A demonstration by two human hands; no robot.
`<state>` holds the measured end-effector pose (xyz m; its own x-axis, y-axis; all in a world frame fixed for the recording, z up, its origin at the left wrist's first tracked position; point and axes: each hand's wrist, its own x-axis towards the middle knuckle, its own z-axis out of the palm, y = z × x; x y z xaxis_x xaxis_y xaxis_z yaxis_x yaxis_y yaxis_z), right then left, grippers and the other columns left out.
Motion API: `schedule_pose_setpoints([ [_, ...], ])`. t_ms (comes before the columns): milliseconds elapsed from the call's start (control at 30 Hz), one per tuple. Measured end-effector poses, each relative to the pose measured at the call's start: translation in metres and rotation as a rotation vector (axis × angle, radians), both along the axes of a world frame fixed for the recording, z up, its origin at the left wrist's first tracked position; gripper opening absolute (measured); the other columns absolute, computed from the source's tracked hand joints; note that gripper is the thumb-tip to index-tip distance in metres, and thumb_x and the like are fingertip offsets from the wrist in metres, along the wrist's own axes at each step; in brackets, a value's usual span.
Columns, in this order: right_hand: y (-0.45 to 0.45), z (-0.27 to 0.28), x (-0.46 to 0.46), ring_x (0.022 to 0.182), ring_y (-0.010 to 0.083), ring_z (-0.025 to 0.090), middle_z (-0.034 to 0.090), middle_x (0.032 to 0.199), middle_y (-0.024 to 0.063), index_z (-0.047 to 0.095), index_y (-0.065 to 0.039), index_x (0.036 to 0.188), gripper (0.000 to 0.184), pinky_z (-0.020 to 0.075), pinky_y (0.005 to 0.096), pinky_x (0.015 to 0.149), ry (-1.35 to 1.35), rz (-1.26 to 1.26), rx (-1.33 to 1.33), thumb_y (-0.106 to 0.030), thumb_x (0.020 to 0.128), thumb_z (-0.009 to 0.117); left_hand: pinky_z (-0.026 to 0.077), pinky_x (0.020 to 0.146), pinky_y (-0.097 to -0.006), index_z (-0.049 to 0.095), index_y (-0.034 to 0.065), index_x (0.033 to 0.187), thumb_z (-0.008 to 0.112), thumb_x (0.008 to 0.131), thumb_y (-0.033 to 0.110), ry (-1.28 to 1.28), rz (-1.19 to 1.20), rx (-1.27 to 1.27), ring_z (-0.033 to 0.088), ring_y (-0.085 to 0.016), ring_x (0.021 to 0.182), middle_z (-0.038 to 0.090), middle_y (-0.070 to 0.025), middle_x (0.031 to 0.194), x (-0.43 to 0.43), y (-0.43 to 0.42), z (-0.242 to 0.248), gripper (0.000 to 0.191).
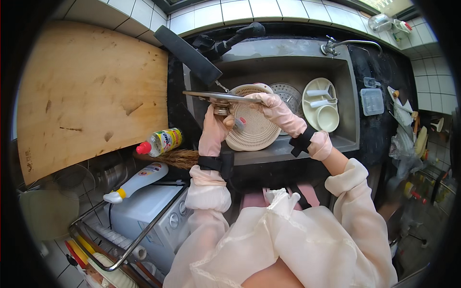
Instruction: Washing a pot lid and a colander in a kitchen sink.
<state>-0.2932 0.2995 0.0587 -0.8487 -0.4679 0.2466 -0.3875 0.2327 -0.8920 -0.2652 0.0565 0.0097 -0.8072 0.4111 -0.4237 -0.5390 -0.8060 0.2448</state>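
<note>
I hold a metal pot lid (205, 95) nearly edge-on over the left part of the sink (345, 108). My left hand (216, 122), in a pale pink glove, is closed around its knob from below. The gloved right hand (268, 104) grips the lid's right rim. A thin stream of water (222, 86) falls from the dark faucet (191, 57) toward the lid. Beneath my hands a cream plastic colander (252, 135) rests in the sink, partly hidden. Beside it lie a perforated metal steamer plate (286, 94) and a white oval dish (310, 84) holding white-handled tools and a small bowl (328, 118).
A large wooden board (97, 86) covers the left counter. Near its edge lie an OMO bottle (165, 141), a straw brush (178, 158) and a white spray bottle (144, 178). Clear plastic containers (372, 102) sit right of the sink; a chrome tap (329, 48) stands behind.
</note>
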Motion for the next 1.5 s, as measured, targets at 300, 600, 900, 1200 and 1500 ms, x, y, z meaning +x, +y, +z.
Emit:
schedule_pose_setpoints([
  [300,-0.005,-0.019,-0.005,0.086,0.0103,0.058,0.065,0.098,0.0001,0.063,-0.004,0.112,0.024,0.0464,0.0259,0.083,-0.658,-0.231,-0.474,-0.024,0.099,0.062,0.049,0.076,-0.0339,0.051,0.0073,0.126,0.047,0.099,0.052,-0.223,0.038,-0.84,0.055,-0.019,0.088,0.057,-0.0106,0.108,0.035,0.014,0.009,0.052],
  [600,0.011,-0.05,0.003,0.106,0.0201,0.063,0.066,0.114,0.0093,0.057,-0.002,0.122,0.033,0.0506,0.0354,0.097,-1.12,-0.187,-1.064,-0.025,0.1,0.059,0.054,0.092,-0.0425,0.05,0.0034,0.134,0.052,0.102,0.028,-0.068,0.299,-0.357,0.062,-0.029,0.109,0.057,-0.0177,0.129,0.041,-0.007,-0.018,0.04],
  [900,-0.009,-0.048,0.001,0.114,0.031,0.061,0.061,0.124,0.0158,0.048,0.002,0.13,0.037,0.0503,0.0429,0.1,-1.272,-0.279,-0.849,-0.023,0.103,0.051,0.049,0.102,-0.0568,0.033,0.0276,0.151,0.044,0.104,0.013,0.145,0.304,-0.085,0.052,-0.039,0.129,0.049,-0.0223,0.143,0.054,0.012,0.055,0.051],
  [1200,-0.05,-0.054,0.007,0.143,0.0429,0.028,0.032,0.152,0.0271,0.029,-0.002,0.151,0.059,0.024,0.0439,0.118,-0.007,-0.565,0.556,-0.035,0.103,0.042,0.054,0.096,-0.0502,0.03,0.0313,0.153,0.046,0.104,0.034,0.188,0.365,-0.245,0.057,-0.036,0.124,0.052,-0.0195,0.141,0.067,0.013,0.03,0.052],
  [1500,-0.061,-0.019,0.039,0.145,0.0367,0.027,0.029,0.156,0.0214,0.027,0.0,0.152,0.059,0.0205,0.0425,0.12,0.183,-0.269,0.375,-0.026,0.102,0.042,0.057,0.091,-0.0467,0.037,0.0268,0.15,0.051,0.101,0.04,0.114,0.492,-0.393,0.064,-0.033,0.114,0.059,-0.0192,0.132,0.053,0.024,0.03,0.053],
])
